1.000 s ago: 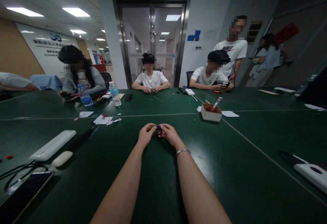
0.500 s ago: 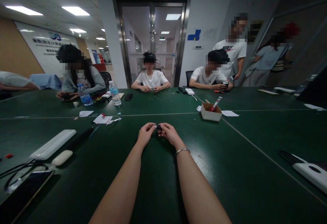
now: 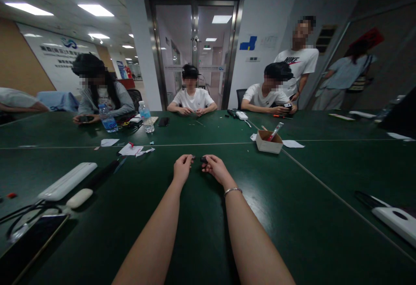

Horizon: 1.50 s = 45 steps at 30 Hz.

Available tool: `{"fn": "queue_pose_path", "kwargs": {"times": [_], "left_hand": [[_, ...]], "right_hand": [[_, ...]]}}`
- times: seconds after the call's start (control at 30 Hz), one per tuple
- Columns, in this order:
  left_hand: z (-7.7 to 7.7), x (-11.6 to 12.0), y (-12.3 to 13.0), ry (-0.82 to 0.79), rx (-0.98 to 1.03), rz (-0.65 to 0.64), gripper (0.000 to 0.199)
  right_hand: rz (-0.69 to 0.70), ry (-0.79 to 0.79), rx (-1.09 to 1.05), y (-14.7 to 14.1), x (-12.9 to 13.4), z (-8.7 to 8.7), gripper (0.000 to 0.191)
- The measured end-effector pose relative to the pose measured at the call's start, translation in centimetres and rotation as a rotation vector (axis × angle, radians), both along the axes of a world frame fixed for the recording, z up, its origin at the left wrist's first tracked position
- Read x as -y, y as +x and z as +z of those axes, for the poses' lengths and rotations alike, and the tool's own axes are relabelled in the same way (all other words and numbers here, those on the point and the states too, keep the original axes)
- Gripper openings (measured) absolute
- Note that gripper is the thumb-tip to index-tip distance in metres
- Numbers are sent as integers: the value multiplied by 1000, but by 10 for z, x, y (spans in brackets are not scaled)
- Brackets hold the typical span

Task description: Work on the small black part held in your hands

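Note:
Over the green table (image 3: 208,233), my left hand (image 3: 182,169) pinches a small dark piece with a greyish tip (image 3: 193,157) between thumb and fingers. My right hand (image 3: 216,168), with a silver bangle at the wrist, is closed on a small black piece (image 3: 203,160). A narrow gap separates the two pieces. Both are too small for me to tell their kind, and the fingers cover part of each.
Ahead right stands an open cardboard box (image 3: 269,145). Paper scraps (image 3: 130,149) lie ahead left, beyond a white power bank-like case (image 3: 68,181), a white mouse-shaped object (image 3: 79,198) and a phone (image 3: 32,246). Water bottles (image 3: 146,118) and seated people are across the table.
The two small pieces were together between my hands; now they are apart. My left hand has moved slightly left, while my right hand stays nearly in place.

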<state>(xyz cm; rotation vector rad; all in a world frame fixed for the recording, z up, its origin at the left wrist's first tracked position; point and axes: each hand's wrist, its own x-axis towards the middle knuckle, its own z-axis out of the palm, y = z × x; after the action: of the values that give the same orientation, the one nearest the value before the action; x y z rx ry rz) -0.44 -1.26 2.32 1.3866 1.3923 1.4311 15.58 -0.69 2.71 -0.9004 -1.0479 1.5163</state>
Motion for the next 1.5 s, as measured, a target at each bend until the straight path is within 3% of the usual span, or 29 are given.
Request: {"fn": "queue_pose_path", "kwargs": {"times": [0.43,1.0,1.5], "left_hand": [[-6,-1,3,-5,-81,-111,32],[-2,2,5,3,-168,-53,37],[14,16,8,-78,-252,4,49]], "right_hand": [[25,19,37,-1,1,1,18],[48,60,49,-1,0,-1,25],[36,89,92,-2,-1,-3,24]]}}
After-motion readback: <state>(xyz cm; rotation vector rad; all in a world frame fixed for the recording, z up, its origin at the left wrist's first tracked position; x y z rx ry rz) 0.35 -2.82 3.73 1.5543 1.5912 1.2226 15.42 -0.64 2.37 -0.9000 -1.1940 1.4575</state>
